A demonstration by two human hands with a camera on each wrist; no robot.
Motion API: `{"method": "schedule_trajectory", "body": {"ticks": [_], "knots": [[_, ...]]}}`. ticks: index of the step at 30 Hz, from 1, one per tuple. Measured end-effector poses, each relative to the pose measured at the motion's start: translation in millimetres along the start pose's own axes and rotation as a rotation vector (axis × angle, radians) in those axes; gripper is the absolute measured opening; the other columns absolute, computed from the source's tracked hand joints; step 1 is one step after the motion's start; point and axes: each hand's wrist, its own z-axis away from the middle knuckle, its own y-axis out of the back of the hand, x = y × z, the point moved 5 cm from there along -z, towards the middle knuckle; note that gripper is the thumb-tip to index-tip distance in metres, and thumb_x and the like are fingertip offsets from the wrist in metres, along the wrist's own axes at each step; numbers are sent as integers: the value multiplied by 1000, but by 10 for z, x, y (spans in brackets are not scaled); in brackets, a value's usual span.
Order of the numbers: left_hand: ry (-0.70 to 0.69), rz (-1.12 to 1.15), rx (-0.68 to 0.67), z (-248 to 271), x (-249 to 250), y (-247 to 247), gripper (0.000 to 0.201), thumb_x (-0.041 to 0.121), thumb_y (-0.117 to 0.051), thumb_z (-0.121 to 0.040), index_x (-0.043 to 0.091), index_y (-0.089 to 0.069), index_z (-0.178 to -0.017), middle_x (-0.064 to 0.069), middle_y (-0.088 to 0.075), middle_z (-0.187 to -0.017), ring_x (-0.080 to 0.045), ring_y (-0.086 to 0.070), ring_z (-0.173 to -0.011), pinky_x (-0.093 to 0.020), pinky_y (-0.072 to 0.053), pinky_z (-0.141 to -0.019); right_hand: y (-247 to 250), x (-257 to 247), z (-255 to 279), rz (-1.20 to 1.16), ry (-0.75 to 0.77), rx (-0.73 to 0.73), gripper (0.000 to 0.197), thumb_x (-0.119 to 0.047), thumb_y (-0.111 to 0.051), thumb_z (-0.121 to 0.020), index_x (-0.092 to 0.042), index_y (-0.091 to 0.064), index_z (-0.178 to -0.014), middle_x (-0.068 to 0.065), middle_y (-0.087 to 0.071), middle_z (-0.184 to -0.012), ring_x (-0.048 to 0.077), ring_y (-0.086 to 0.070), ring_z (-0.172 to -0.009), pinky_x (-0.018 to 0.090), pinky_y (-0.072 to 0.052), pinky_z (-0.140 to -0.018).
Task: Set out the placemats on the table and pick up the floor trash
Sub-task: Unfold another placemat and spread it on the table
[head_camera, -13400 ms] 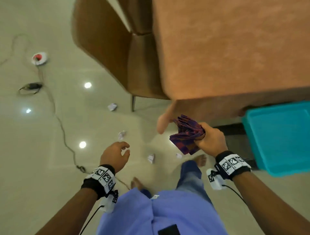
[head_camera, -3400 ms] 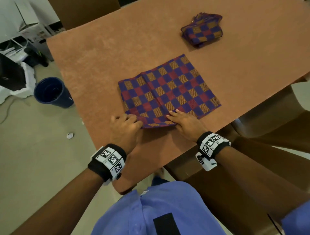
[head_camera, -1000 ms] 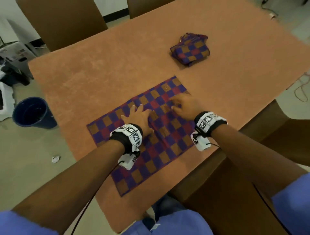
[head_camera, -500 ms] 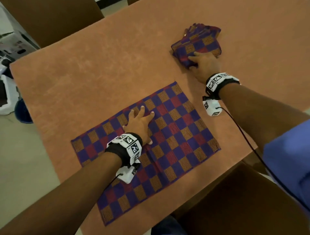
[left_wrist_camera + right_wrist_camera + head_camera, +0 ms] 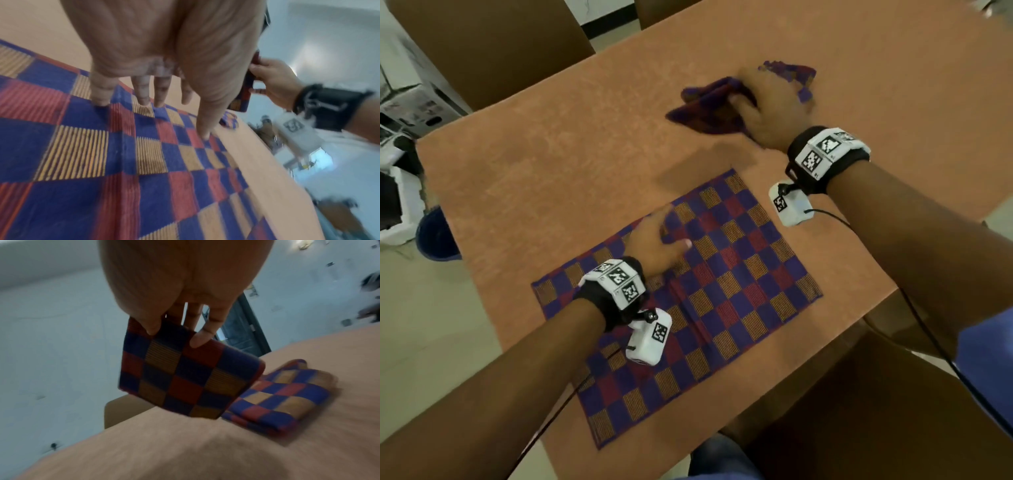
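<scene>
A checked placemat (image 5: 726,301) in blue, red and gold lies spread flat on the orange table (image 5: 571,144) near its front edge. My left hand (image 5: 657,240) rests on its far part with straight fingers (image 5: 141,95) touching the cloth. Beyond it my right hand (image 5: 763,102) pinches a folded placemat (image 5: 185,374) by its top edge and holds it above the table. Another folded placemat (image 5: 281,400) stays on the table just behind it, partly hidden by my hand in the head view.
Brown chairs stand at the far edge (image 5: 482,48) and at the near right corner (image 5: 859,411). A dark blue bin (image 5: 436,236) sits on the floor to the left of the table, next to white boxes (image 5: 400,102).
My right hand has closed on the top folded placemat and lifted it off the pile. My left hand stays on the spread mat, shifted slightly forward.
</scene>
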Motion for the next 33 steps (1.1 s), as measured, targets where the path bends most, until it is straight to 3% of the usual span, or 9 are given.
{"method": "schedule_trajectory", "body": {"ticks": [4,9,12,16,18,22,25,29,33], "knots": [[-84,318,352,409,-199,733,69,25,-69,-85,27,-33,-145,-3,-42,-145,-20,-41,-133,-42,-40,-105,-284,-812,95,-157,123,-263,13,-15,-49,-93,-5,-57,-98,-1,-50,-91,13,-42,-85,23,-27,-74],[-191,386,339,1200,-651,1362,68,-15,-49,-81,23,-42,-137,0,-53,-129,-19,-51,-125,-31,-48,-98,-957,-2018,327,-330,213,-482,7,-18,-45,-82,-15,-50,-78,-11,-45,-73,14,-43,-74,27,-31,-70],[-196,508,315,1705,-1099,1591,58,0,-60,-80,22,-44,-131,-8,-60,-118,-17,-61,-106,-29,-52,-92,-1417,-2887,509,-446,256,-572,9,-18,-43,-80,-19,-47,-71,-7,-47,-71,16,-45,-71,34,-36,-68],[-204,421,384,2311,-1717,1844,45,5,-67,-84,21,-53,-123,11,-64,-106,4,-62,-91,-11,-49,-79,-1967,-3933,769,-610,241,-662,16,-13,-43,-80,-24,-48,-68,-10,-47,-66,2,-45,-60,24,-35,-62],[-218,405,444,2623,-2076,2005,36,9,-61,-83,17,-59,-118,10,-67,-103,-2,-64,-90,-16,-50,-81,-2261,-4410,900,-672,193,-684,13,-13,-41,-79,-14,-53,-73,-5,-53,-67,1,-47,-60,25,-39,-62],[-141,467,629,3243,-2940,2433,25,18,-54,-82,16,-68,-103,-1,-72,-90,-17,-67,-81,-40,-57,-78,-2870,-5340,1172,-657,132,-684,27,-21,-42,-85,-6,-61,-97,16,-65,-98,29,-62,-93,52,-50,-85],[-28,449,707,3589,-3518,2732,17,17,-56,-81,18,-72,-88,0,-72,-79,-19,-68,-75,-47,-58,-74,-3293,-5828,1366,-649,77,-762,24,-20,-45,-94,-21,-60,-112,7,-64,-109,25,-63,-101,46,-56,-87],[137,447,768,3982,-4146,3042,13,23,-62,-79,20,-74,-83,3,-72,-72,-16,-69,-70,-42,-60,-70,-3725,-6300,1617,-628,-30,-897,24,-24,-46,-98,-20,-60,-117,1,-67,-103,14,-64,-90,28,-53,-73],[221,461,803,4282,-4557,3259,14,30,-65,-76,20,-74,-79,2,-72,-66,-17,-70,-66,-42,-60,-68,-3887,-6680,1790,-461,116,-853,24,-32,-52,-96,-28,-62,-118,-5,-67,-111,11,-64,-98,31,-52,-85]]}}
